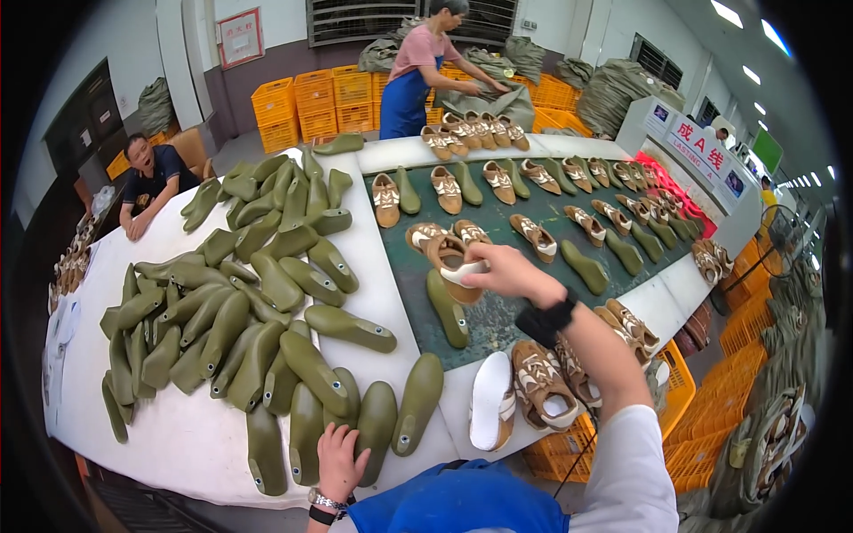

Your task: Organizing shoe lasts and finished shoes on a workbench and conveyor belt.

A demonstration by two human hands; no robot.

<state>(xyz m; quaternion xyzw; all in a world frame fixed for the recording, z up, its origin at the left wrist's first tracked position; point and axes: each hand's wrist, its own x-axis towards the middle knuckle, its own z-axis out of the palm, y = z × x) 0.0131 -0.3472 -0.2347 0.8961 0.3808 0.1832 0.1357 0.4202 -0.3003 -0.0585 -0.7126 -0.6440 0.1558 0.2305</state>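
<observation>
Right grip [508, 273] closed on tan-and-white shoe [458, 273] by heel, over green counter strip [493, 330], near loose last [447, 311]. Best kept firm at heel, I'd say, soft collar uncrushed, toe clear of neighbouring shoe [425, 233]; touching or apart there, can't tell. Left grip [338, 464] spread, low by piled lasts [267, 364]; can't tell if fingers press one. Sole of held shoe hidden; far row ends too small.

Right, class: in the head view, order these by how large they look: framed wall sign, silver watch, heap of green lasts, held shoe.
1. Heap of green lasts
2. Held shoe and framed wall sign: too alike to rank
3. Silver watch
</observation>
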